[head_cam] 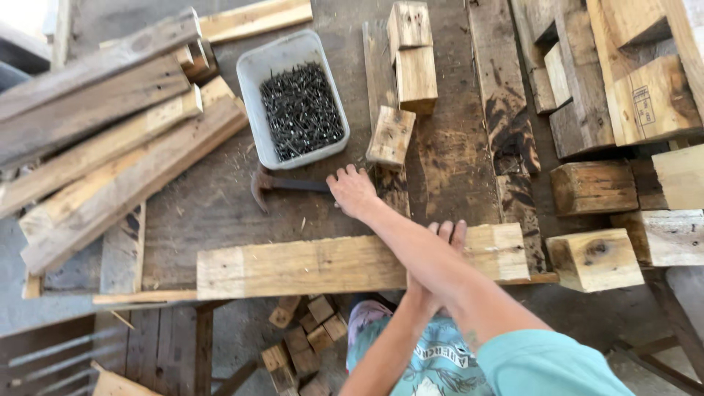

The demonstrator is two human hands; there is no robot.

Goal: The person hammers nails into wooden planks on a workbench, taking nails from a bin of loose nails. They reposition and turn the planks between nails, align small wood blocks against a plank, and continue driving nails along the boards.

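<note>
R hand (353, 192) fingers spread on hammer (282, 184) handle, bench mid | L hand (440, 246) flat, fingers together, pins plank (352, 265) at front edge | we grip handle low, keep plank still

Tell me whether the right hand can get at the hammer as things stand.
Probably yes. The right hand is already touching the handle end of the hammer, fingers spread, with nothing lying between them. The tub of nails sits just beyond, clear of the handle.
</note>
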